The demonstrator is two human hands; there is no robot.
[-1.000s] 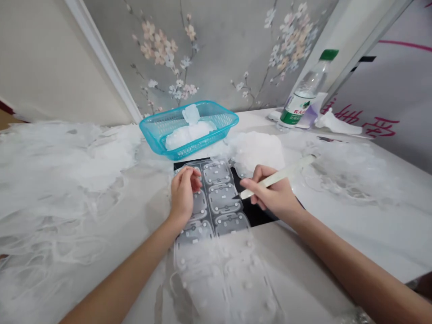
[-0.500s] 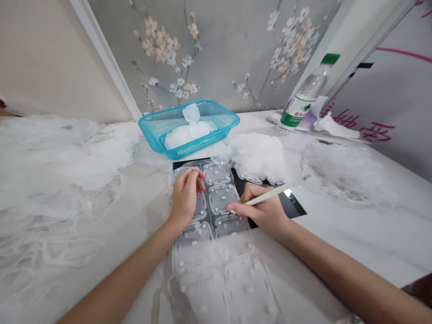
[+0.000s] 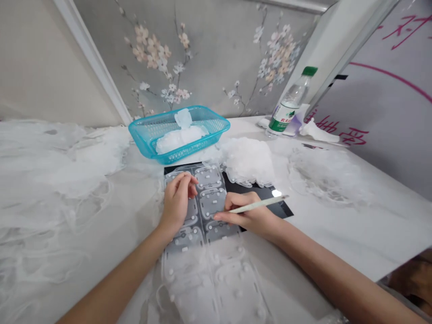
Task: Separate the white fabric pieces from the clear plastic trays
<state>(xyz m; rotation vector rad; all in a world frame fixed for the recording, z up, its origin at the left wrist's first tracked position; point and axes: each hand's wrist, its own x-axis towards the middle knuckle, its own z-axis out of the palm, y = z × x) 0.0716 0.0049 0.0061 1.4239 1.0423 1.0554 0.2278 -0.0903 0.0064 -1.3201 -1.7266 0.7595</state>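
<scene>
"Starting at the left, what's there?"

"Well left of the clear patterned sheet [image 3: 213, 202], a heap of filmy white material [image 3: 60, 162]."

"And the left hand [image 3: 177, 195]?"

"On the sheet's left part, fingers curled inward. I can't tell whether they grip anything."

"The blue basket [image 3: 189, 150]?"

"Just beyond the sheet's far end, with white pieces inside."

"Where does the sheet itself lie?"

"Its far part is over a black panel [image 3: 236, 185], its near part over the white table [image 3: 293, 270]."

"The right hand [image 3: 248, 211]?"

"At the sheet's right edge, closed in a pen-like pinch around a slim pale tool [image 3: 259, 204]. Fingers hide the tip."

"Farther right?"

"A white pile [image 3: 248, 159] beside the sheet's far right corner, a green-capped bottle [image 3: 285, 112] beyond that corner, then a wispy translucent heap [image 3: 330, 175] well to the sheet's right."
</scene>
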